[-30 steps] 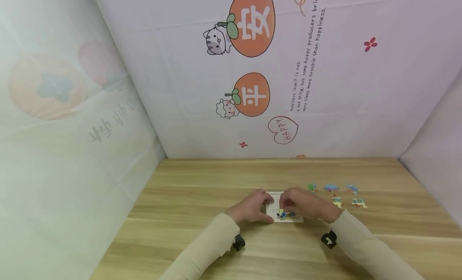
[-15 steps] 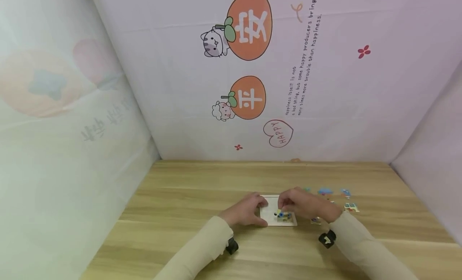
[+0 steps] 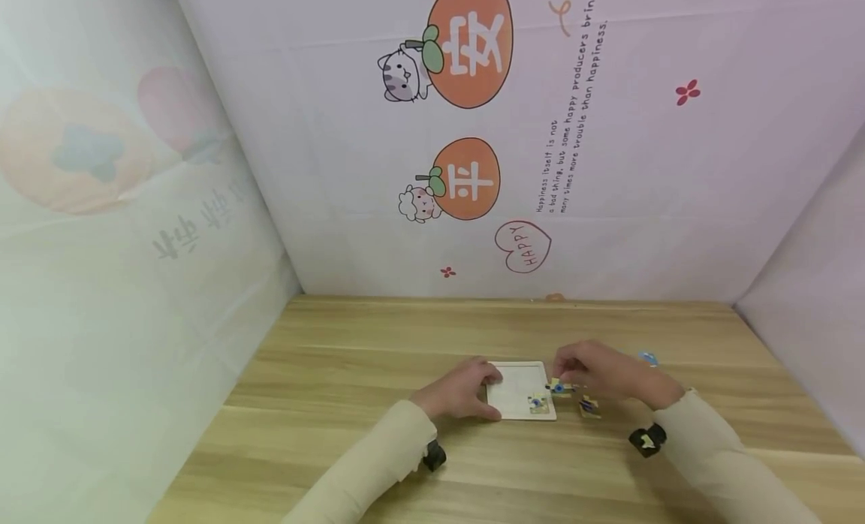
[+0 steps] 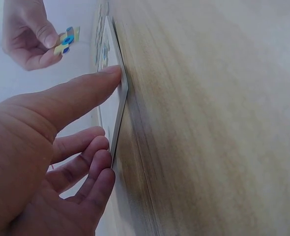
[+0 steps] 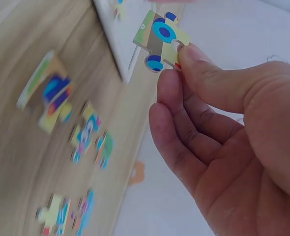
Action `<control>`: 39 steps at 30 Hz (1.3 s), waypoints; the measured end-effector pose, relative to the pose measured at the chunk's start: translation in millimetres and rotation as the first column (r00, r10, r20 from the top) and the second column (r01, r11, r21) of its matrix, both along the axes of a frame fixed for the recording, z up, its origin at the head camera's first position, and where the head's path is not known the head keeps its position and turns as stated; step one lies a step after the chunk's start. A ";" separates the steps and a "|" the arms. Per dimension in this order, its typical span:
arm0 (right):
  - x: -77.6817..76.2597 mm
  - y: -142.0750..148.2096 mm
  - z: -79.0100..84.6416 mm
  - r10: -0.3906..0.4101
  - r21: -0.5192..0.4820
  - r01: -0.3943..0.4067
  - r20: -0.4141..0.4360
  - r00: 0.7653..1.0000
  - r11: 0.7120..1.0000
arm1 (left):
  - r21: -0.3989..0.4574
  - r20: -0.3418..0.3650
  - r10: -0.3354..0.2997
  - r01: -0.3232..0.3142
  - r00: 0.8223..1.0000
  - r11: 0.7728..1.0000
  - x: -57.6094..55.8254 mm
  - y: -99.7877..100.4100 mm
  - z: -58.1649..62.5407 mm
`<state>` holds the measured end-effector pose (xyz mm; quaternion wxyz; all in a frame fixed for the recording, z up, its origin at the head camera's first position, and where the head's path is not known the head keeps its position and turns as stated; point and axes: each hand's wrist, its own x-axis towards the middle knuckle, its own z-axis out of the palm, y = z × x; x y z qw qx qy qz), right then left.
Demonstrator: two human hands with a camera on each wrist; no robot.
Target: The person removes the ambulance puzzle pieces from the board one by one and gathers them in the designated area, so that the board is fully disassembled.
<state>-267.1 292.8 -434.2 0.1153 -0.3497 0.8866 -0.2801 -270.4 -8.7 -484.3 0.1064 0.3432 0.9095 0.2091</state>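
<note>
A white puzzle tray lies flat on the table. My left hand holds its left side, the thumb near the front corner and the fingertips at the edge farther back. One puzzle piece with a blue wheel lies in the tray's front right corner. Just past the tray's right edge, my right hand pinches another puzzle piece between thumb and index finger. That piece is yellow, grey and green with blue wheels, and is held up off the table.
Several loose puzzle pieces lie right of the tray, among them a yellow and blue one and a light blue one. My right hand hides others in the head view. A patterned white cloth wall rises behind the table.
My right hand has moved right, off the tray, with the wheeled puzzle piece still pinched. One piece remains in the tray's corner. The left hand keeps its hold on the tray.
</note>
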 end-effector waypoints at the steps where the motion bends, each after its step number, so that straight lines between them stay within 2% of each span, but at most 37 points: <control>1: 0.8 3.6 -0.1 -0.007 0.006 0.007 -0.011 1.000 1.000 | 0.000 -0.004 -0.003 0.003 1.000 1.000 -0.3 0.0 -0.6; 11: 11.4 42.9 0.1 -0.040 -0.004 0.040 -0.067 0.997 0.999 | -0.016 0.003 0.014 -0.014 1.000 1.000 1.5 1.4 0.4; 17: 14.1 69.2 -5.1 -0.051 -0.018 0.049 -0.097 0.994 0.999 | -0.018 0.005 0.011 -0.011 1.000 1.000 1.4 0.6 1.4; 23: 14.9 86.8 -12.4 -0.034 -0.039 0.032 -0.047 0.998 0.999 | -0.022 0.015 0.023 -0.023 1.000 0.999 0.0 1.7 -1.7; 31: 20.5 96.8 -16.4 -0.074 0.046 0.074 -0.011 0.997 0.996 | -0.003 0.025 0.027 -0.027 0.999 1.000 1.5 1.8 -4.2; 39: 19.7 98.7 -23.5 -0.104 0.067 0.102 0.017 0.994 0.992 | -0.005 0.020 0.017 -0.017 1.000 1.000 1.4 1.2 1.1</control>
